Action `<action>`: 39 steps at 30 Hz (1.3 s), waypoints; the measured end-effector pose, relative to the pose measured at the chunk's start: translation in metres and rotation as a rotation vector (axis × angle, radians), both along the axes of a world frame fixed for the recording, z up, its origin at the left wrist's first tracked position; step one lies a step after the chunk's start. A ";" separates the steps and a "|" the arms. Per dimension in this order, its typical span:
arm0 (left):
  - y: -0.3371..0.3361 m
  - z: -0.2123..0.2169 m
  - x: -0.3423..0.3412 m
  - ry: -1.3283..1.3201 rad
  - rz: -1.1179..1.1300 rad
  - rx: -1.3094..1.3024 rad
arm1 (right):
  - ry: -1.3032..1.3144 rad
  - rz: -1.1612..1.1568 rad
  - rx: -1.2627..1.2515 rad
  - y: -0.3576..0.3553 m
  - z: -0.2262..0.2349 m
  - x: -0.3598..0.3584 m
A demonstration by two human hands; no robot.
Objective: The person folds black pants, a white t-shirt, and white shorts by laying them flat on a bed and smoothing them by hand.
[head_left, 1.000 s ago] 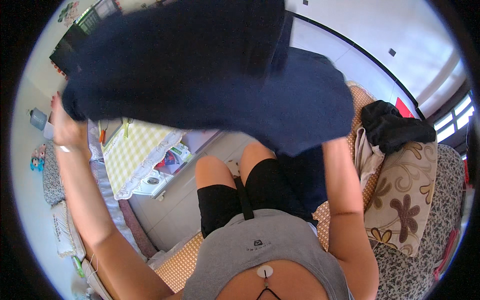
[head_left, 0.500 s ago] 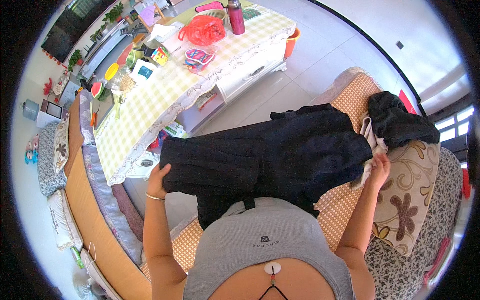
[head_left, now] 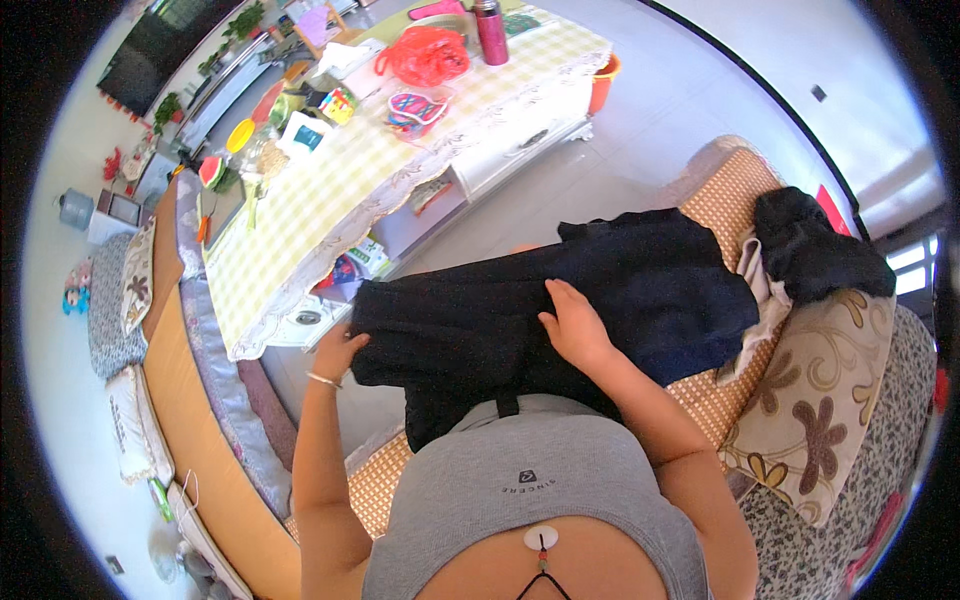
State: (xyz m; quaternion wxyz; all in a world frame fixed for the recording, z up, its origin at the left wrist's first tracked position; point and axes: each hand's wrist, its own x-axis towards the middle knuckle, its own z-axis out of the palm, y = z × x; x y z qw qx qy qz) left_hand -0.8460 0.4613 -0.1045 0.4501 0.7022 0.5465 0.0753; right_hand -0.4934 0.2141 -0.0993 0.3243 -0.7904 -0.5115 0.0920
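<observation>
A long black garment [head_left: 640, 290] lies stretched sideways across my lap and the woven seat mat. At its left end my left hand [head_left: 338, 352] grips the edge, fingers mostly hidden behind the cloth and thumb in front. My right hand [head_left: 577, 325] rests on the middle of the garment, fingers stretched and thumb apart. Past the garment's right end lie a crumpled pale cloth [head_left: 757, 305] and a second bunched black cloth [head_left: 815, 245].
A patterned cushion [head_left: 815, 420] lies on the sofa at right. Ahead, a table with a checked cloth [head_left: 300, 220] bears a red plastic bag [head_left: 425, 55], a dark pink flask [head_left: 490, 32] and a watermelon piece [head_left: 210, 172]. The woven mat [head_left: 740, 190] covers the seat.
My right hand has left the pale cloth at the right end and moved left onto the garment's middle. The left hand still holds the left edge. The view has shifted slightly.
</observation>
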 end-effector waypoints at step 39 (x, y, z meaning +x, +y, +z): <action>-0.166 0.011 0.125 -0.100 -0.551 0.516 | 1.778 0.342 -0.105 0.098 0.131 -0.060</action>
